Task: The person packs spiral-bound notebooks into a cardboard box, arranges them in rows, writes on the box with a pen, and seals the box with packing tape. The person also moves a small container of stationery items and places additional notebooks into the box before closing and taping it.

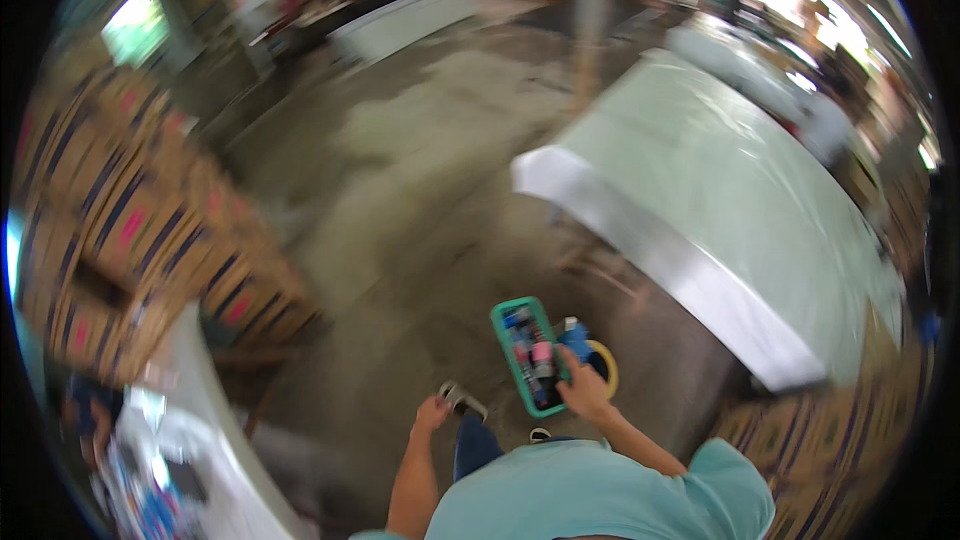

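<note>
- One green basket of small mixed items is held above the floor, ahead of the person.
- Stiffness and moderate weight are suggested; it is probably best gripped by the rim.
- Its right side is grasped by the right hand.
- The left hand is seen loosely curled; whether anything is held cannot be told.

I can make out a green basket, a yellow ring and brown cartons with dark stripes, pink patches.
</note>
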A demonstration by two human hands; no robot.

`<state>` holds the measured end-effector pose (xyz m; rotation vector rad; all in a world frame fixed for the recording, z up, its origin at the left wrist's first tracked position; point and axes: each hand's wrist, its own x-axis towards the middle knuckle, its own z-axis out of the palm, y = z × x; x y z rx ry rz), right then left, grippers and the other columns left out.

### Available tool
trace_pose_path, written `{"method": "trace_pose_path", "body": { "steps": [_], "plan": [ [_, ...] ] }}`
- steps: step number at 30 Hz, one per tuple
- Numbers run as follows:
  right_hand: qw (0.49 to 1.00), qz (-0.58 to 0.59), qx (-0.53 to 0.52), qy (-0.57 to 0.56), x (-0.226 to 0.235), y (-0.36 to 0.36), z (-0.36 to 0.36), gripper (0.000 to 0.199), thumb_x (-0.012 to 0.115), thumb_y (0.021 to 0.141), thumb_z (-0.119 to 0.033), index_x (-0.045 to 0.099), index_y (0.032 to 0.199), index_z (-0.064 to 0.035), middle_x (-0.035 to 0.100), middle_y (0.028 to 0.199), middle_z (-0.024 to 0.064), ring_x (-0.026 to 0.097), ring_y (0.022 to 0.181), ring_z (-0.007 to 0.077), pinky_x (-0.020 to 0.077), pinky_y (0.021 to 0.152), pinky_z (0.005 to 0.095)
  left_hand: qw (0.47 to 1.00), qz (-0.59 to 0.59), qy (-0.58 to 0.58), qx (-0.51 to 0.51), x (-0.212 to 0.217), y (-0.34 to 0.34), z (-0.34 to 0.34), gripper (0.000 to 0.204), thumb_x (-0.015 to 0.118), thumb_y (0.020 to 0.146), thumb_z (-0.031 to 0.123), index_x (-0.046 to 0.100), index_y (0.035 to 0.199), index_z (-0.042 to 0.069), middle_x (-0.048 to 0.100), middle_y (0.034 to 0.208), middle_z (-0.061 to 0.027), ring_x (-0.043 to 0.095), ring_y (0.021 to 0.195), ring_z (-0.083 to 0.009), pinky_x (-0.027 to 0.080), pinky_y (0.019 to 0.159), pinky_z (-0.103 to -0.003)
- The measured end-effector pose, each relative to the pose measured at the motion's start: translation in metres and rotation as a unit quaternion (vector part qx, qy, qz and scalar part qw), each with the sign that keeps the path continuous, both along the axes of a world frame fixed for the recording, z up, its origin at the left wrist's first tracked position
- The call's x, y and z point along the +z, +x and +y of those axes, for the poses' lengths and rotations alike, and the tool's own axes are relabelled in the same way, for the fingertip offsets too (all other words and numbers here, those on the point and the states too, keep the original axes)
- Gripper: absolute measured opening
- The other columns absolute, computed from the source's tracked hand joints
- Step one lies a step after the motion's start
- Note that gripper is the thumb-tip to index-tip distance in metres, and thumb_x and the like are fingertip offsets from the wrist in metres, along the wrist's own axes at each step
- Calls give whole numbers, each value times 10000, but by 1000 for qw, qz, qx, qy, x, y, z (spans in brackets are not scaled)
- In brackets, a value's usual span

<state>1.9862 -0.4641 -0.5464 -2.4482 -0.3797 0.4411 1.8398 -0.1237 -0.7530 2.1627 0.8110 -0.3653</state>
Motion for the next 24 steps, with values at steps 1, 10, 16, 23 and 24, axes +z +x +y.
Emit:
{"method": "trace_pose_path", "body": {
  "steps": [1,10,16,23,24],
  "plan": [
    [1000,-2,-3,-4,-3,6,-1,718,596,739,-146,316,1393,-244,587,994,249,574,921,409,449,831,481,997,51,-57,30,2,0,6,456,628,801,370,580,1129,56,647,1015,-130,625,914,-292,481,824,-386],
    [968,-88,175,154,-14,-23,19,683,498,706,21,384,1369,-100,501,1284,192,480,1171,367,360,977,402,962,-15,125,243,-3,-142,46,428,561,818,403,646,1005,29,622,1062,-179,580,1012,-352,468,856,-446],
    [854,-54,458,240,67,24,52,630,522,734,5,400,1347,-70,504,1273,203,494,1144,379,371,960,392,860,-106,-26,498,87,-142,-52,452,623,813,319,556,1183,67,608,1134,-133,575,1061,-290,468,891,-389],
    [734,-40,665,136,165,-47,49,648,516,711,-17,423,1340,-145,558,1155,225,536,1040,406,415,884,446,684,-10,-85,724,109,-275,-358,506,628,790,375,550,1202,92,579,1200,-131,543,1117,-295,440,927,-385],
    [708,-21,692,140,179,-53,52,654,512,707,-15,424,1340,-153,560,1144,231,543,1025,412,420,878,450,651,45,-119,748,116,-285,-411,488,633,777,393,595,1146,76,597,1167,-146,565,1084,-302,457,899,-389]
  ]
}}
